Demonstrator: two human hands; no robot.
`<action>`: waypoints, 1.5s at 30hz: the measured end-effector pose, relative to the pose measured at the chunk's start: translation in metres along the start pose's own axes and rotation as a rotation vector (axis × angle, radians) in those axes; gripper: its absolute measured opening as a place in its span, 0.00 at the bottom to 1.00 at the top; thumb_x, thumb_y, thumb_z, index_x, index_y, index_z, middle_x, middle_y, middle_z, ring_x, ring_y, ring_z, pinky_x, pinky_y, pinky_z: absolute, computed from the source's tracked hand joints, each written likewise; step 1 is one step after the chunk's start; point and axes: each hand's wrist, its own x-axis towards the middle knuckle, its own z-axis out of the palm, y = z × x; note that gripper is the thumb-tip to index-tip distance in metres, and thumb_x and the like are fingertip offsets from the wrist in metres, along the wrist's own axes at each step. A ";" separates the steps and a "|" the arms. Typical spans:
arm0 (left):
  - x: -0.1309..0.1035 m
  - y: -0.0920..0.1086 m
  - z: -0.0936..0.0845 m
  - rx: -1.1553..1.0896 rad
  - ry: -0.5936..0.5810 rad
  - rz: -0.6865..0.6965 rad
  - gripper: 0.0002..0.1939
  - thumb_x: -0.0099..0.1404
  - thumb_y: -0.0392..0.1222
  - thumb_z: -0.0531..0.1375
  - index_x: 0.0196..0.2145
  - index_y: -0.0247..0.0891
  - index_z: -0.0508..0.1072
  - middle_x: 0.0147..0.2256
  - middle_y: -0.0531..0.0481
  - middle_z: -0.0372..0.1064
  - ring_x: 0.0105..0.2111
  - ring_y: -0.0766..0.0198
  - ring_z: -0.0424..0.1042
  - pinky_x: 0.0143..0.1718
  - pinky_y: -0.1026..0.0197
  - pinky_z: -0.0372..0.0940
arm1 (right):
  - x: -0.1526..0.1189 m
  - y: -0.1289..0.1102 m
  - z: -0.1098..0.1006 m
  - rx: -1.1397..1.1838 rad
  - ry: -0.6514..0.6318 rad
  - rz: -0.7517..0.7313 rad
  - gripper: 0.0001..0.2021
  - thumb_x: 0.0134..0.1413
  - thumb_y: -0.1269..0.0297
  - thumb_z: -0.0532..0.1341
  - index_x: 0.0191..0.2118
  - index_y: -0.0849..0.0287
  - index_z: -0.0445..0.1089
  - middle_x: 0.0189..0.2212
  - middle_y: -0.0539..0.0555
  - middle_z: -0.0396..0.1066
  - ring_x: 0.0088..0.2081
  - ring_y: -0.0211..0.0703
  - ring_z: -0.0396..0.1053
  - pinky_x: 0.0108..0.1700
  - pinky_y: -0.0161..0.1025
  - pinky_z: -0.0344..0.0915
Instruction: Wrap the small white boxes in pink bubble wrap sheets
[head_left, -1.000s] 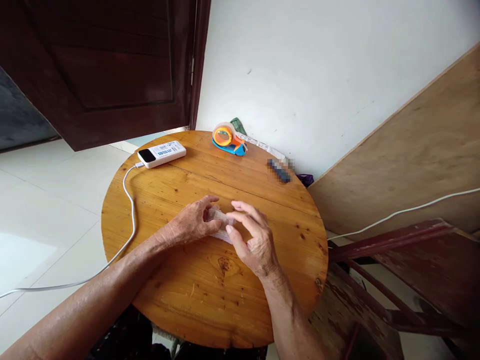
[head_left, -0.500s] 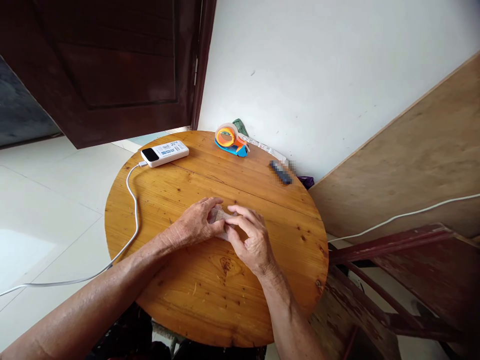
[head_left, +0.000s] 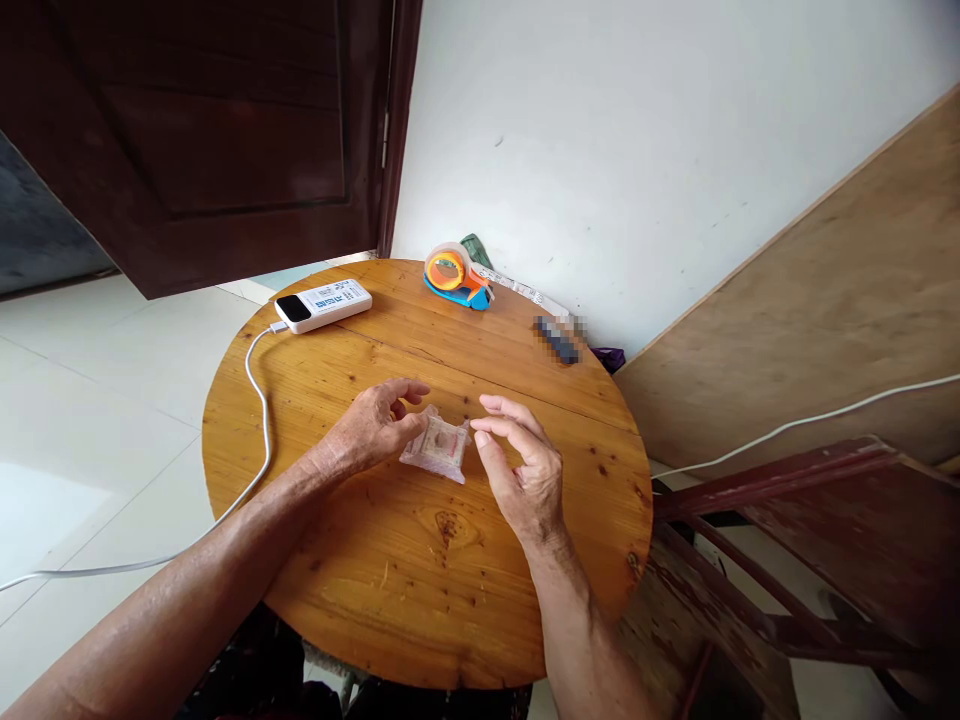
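Note:
A small square packet in clear plastic wrap (head_left: 441,447) lies on the round wooden table (head_left: 360,590), its loose wrap ends sticking out at the corners. Pale printing shows through the film. My left hand (head_left: 386,420) is at the packet's left side, fingers curved and apart, with the thumb close to its upper left corner; whether the thumb touches it I cannot tell. To the right, my right hand (head_left: 521,460) hovers with fingers spread and nothing between them, a little apart from the packet.
A white power bank (head_left: 324,306) with a plugged-in white cable (head_left: 264,430) sits at the back left. Behind the packet stands an orange and blue tape dispenser (head_left: 457,277). A blurred dark object (head_left: 556,340) lies near the wall, and a reddish wooden chair (head_left: 795,500) is at right.
Both hands have let go of the packet and moved apart, the left leftward and the right to the right. The packet now shows on the table. The view has shifted slightly.

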 end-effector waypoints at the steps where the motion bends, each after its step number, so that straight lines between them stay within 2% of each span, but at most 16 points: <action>1: 0.000 0.001 0.000 0.001 0.006 -0.009 0.29 0.56 0.51 0.57 0.51 0.30 0.74 0.41 0.43 0.74 0.29 0.63 0.68 0.32 0.59 0.66 | 0.000 0.000 0.000 0.002 -0.005 -0.003 0.07 0.60 0.70 0.59 0.37 0.54 0.76 0.46 0.57 0.76 0.50 0.50 0.73 0.54 0.51 0.68; 7: -0.001 0.000 0.003 0.006 -0.001 -0.001 0.27 0.57 0.52 0.58 0.49 0.31 0.75 0.39 0.44 0.74 0.30 0.63 0.69 0.32 0.60 0.66 | 0.000 -0.005 -0.002 0.011 -0.097 -0.007 0.08 0.60 0.69 0.59 0.38 0.54 0.77 0.49 0.57 0.74 0.51 0.49 0.73 0.52 0.49 0.68; 12: -0.001 -0.004 0.007 0.055 -0.063 0.040 0.26 0.56 0.50 0.62 0.50 0.34 0.75 0.33 0.50 0.72 0.28 0.64 0.68 0.31 0.61 0.65 | 0.000 -0.007 0.003 -0.067 -0.210 -0.091 0.07 0.57 0.69 0.60 0.32 0.53 0.75 0.49 0.56 0.74 0.49 0.50 0.72 0.51 0.50 0.67; 16: 0.001 -0.008 0.011 0.056 -0.098 0.043 0.30 0.55 0.48 0.62 0.54 0.33 0.71 0.38 0.47 0.71 0.28 0.66 0.66 0.30 0.62 0.64 | -0.001 -0.008 0.007 -0.082 -0.231 -0.150 0.07 0.55 0.72 0.59 0.29 0.54 0.72 0.49 0.56 0.75 0.48 0.51 0.72 0.51 0.51 0.66; 21: 0.001 -0.010 0.011 0.003 -0.090 0.043 0.36 0.54 0.47 0.62 0.60 0.31 0.65 0.47 0.42 0.69 0.28 0.67 0.66 0.29 0.62 0.65 | -0.001 -0.008 0.000 0.160 -0.216 0.008 0.06 0.57 0.69 0.61 0.33 0.53 0.75 0.51 0.56 0.73 0.52 0.50 0.72 0.54 0.50 0.67; 25: 0.001 -0.007 0.005 -0.022 -0.043 0.015 0.32 0.56 0.46 0.58 0.57 0.30 0.68 0.46 0.41 0.70 0.29 0.65 0.68 0.31 0.61 0.67 | 0.003 -0.002 -0.010 0.232 -0.124 0.080 0.05 0.57 0.69 0.62 0.38 0.53 0.74 0.51 0.57 0.73 0.54 0.50 0.70 0.58 0.51 0.65; 27: 0.001 -0.005 0.001 -0.013 -0.012 -0.014 0.30 0.57 0.46 0.57 0.55 0.30 0.70 0.45 0.42 0.71 0.31 0.64 0.69 0.33 0.60 0.68 | 0.005 0.001 -0.014 0.206 -0.166 0.082 0.07 0.55 0.70 0.62 0.39 0.53 0.74 0.53 0.57 0.72 0.56 0.50 0.70 0.60 0.53 0.64; 30: 0.003 -0.004 -0.002 0.011 0.003 -0.053 0.29 0.57 0.45 0.56 0.54 0.29 0.71 0.43 0.42 0.73 0.34 0.61 0.72 0.35 0.59 0.69 | 0.007 0.001 -0.016 0.170 -0.300 0.083 0.11 0.53 0.70 0.63 0.43 0.53 0.74 0.56 0.58 0.70 0.58 0.52 0.68 0.61 0.54 0.63; 34: 0.003 -0.005 0.001 0.002 -0.051 -0.057 0.28 0.57 0.44 0.56 0.54 0.29 0.71 0.41 0.42 0.76 0.34 0.59 0.74 0.33 0.60 0.69 | 0.004 -0.001 -0.011 0.133 -0.370 0.070 0.13 0.51 0.71 0.65 0.44 0.53 0.75 0.57 0.58 0.70 0.59 0.52 0.68 0.61 0.53 0.63; 38: 0.001 -0.007 0.006 0.043 -0.086 0.001 0.24 0.59 0.44 0.55 0.52 0.32 0.73 0.34 0.47 0.76 0.29 0.63 0.71 0.29 0.63 0.65 | 0.000 -0.001 0.000 0.079 -0.329 0.032 0.08 0.53 0.71 0.64 0.38 0.52 0.76 0.54 0.57 0.72 0.55 0.51 0.70 0.58 0.52 0.66; 41: 0.000 -0.007 0.007 0.034 -0.083 0.036 0.24 0.59 0.44 0.55 0.51 0.33 0.74 0.35 0.47 0.76 0.31 0.62 0.72 0.32 0.62 0.66 | -0.001 -0.001 0.005 0.073 -0.244 0.015 0.06 0.58 0.70 0.61 0.34 0.53 0.74 0.50 0.56 0.75 0.52 0.49 0.72 0.56 0.50 0.67; 45: -0.001 -0.007 0.007 -0.005 -0.110 0.034 0.25 0.58 0.45 0.57 0.52 0.33 0.73 0.38 0.46 0.75 0.36 0.59 0.73 0.35 0.61 0.67 | 0.002 -0.001 -0.001 0.147 -0.156 0.050 0.05 0.61 0.68 0.59 0.36 0.53 0.72 0.49 0.57 0.75 0.52 0.48 0.72 0.56 0.49 0.67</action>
